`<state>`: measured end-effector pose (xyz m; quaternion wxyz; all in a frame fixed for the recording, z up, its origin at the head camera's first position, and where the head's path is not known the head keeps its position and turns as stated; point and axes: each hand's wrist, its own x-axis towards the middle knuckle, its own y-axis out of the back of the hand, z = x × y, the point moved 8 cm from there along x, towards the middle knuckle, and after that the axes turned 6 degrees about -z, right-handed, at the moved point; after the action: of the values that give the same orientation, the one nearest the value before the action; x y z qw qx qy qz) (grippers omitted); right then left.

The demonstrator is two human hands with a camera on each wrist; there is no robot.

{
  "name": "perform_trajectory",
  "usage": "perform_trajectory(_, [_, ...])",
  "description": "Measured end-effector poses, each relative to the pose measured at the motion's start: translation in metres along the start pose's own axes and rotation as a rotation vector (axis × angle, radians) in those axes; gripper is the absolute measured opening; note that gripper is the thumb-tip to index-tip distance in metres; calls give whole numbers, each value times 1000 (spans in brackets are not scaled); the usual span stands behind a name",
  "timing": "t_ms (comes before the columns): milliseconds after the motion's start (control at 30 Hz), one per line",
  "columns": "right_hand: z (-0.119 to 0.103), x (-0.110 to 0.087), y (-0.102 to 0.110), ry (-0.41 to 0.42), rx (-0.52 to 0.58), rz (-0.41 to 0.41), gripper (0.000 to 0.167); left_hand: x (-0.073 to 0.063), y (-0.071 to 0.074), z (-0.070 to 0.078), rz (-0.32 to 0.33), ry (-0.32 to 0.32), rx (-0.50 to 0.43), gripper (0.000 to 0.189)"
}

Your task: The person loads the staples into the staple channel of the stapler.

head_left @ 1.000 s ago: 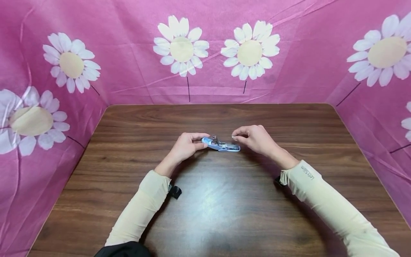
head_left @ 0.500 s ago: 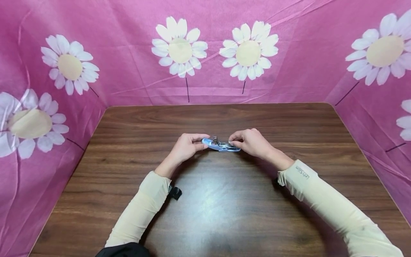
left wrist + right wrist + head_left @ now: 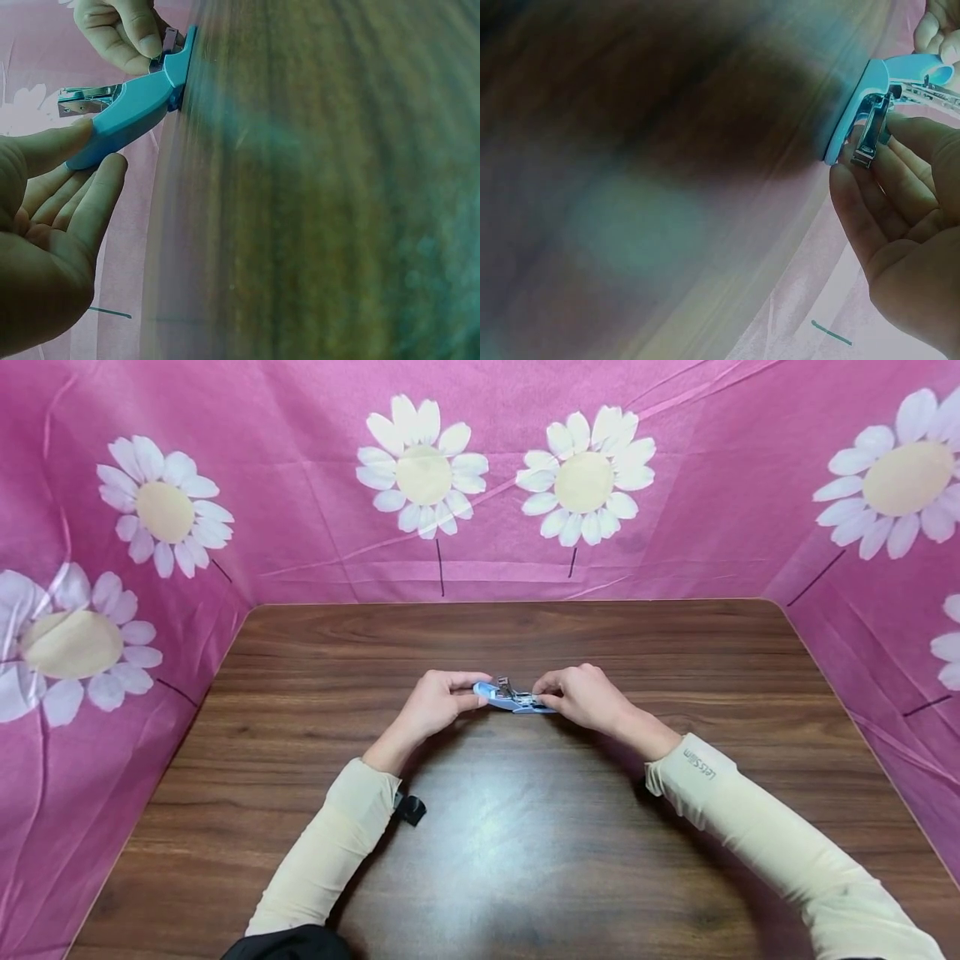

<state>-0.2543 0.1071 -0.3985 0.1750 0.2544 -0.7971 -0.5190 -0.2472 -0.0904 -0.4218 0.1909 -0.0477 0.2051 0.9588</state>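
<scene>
A light blue stapler [image 3: 495, 697] stands opened on the table, its metal parts exposed. My left hand [image 3: 431, 702] grips its raised rear end between thumb and fingers; the left wrist view shows the thumb on top of the blue body [image 3: 131, 112] and fingers beneath. My right hand [image 3: 588, 697] is at the other end, its thumb and fingertips pinching at the metal staple channel [image 3: 871, 135]. A small pale piece, apparently a strip of staples, is mostly hidden in that pinch. Another metal part [image 3: 503, 682] sticks up at the middle of the stapler.
The wooden table [image 3: 480, 843] stretches around both hands. Pink cloth [image 3: 300, 527] with white flowers hangs behind it and at both sides. A black wrist strap [image 3: 411, 810] shows under the left sleeve.
My right hand has moved left and slightly down, from just right of the stapler onto its metal channel, covering that end. My left hand and the stapler have stayed put.
</scene>
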Motion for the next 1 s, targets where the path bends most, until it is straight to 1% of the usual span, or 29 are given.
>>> perform_trajectory(167, [0,-1,0,-4,-1,2,9,0,-1,0,-2,5,-4,31])
perform_trajectory(400, [-1,-3,0,15,11,8,10,-1,-1,1,-5,10,-10,31])
perform_trajectory(667, [-4,-1,-1,19,-38,-13,11,0,0,0,-6,17,-7,31])
perform_trajectory(1000, [-5,-2,-1,38,-40,-16,12,0,0,-3,-11,26,-18,30])
